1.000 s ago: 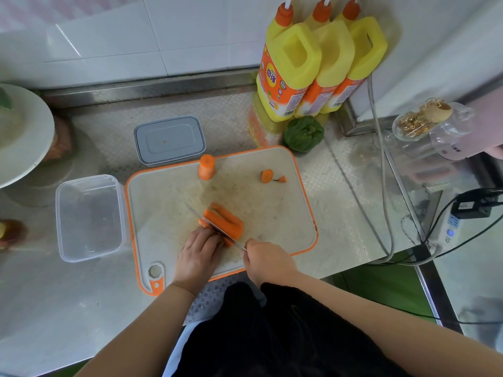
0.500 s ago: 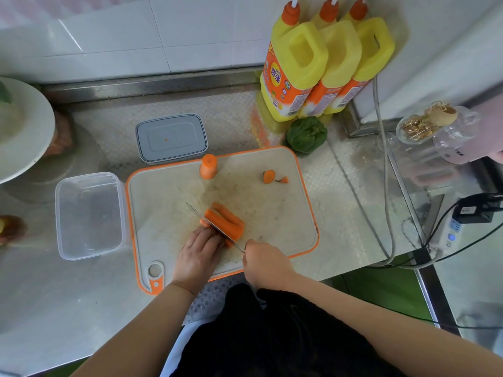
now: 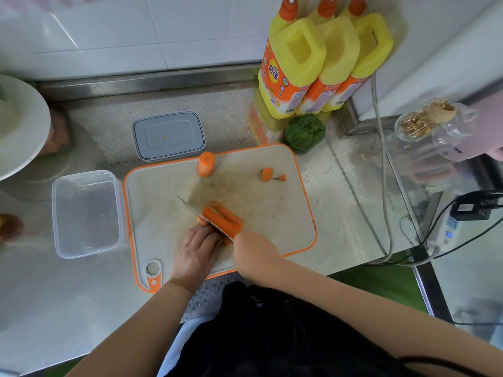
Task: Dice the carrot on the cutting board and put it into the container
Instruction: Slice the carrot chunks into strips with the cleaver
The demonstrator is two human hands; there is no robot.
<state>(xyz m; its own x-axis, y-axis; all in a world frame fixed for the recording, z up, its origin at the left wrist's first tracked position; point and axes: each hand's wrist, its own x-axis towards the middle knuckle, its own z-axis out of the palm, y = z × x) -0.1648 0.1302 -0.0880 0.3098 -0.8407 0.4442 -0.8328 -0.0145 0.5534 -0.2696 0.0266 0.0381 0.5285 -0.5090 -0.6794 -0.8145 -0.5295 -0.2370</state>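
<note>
Right hand (image 3: 254,250) grips knife (image 3: 206,219) across carrot strips (image 3: 224,217) on cutting board (image 3: 272,213); left hand (image 3: 197,247) steadies them. Container (image 3: 87,213) beside board.

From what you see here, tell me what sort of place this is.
Most likely a kitchen prep counter. A cutting board with carrot under a knife sits on a steel counter against a tiled wall, with three yellow bottles behind.

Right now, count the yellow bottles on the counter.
3, in a row against the back wall: the front bottle, the middle bottle and the far bottle, each partly overlapped by its neighbour.
</note>
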